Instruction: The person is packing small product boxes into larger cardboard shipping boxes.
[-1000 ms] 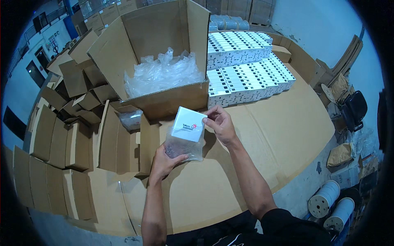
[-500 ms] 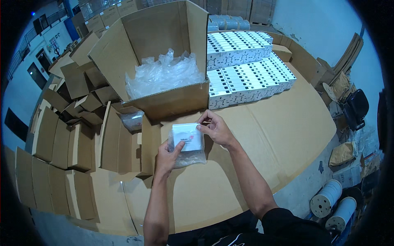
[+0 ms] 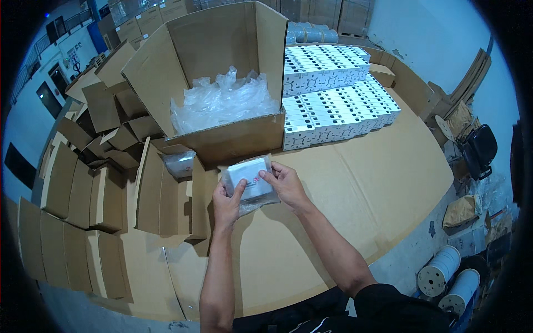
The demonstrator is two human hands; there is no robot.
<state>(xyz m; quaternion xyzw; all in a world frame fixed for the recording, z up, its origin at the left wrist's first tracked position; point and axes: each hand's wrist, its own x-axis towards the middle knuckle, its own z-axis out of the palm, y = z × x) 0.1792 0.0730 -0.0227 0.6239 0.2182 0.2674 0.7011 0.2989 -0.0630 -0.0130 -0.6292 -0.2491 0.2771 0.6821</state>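
Both my hands hold a small bubble-wrap bag (image 3: 260, 204) with a flat white square packet (image 3: 248, 173) inside it, tilted a little, above the cardboard-covered table. My left hand (image 3: 226, 204) is closed on its left edge, thumb lying on the white face. On the right edge, my right hand (image 3: 284, 182) pinches the bag between thumb and fingers. Close by on the left stands an open narrow carton (image 3: 166, 205), and a similar wrapped packet (image 3: 179, 163) lies at its far end.
A large open carton (image 3: 222, 136) filled with clear plastic bags (image 3: 225, 102) stands beyond my hands. Stacked white boxes (image 3: 333, 108) are to its right. Several empty cartons (image 3: 72, 188) crowd the left side. Cable reels (image 3: 440, 270) stand on the floor at lower right.
The white packet has gone deeper into the bubble-wrap bag and is now tilted. My right hand has moved from its top corner down to the right edge.
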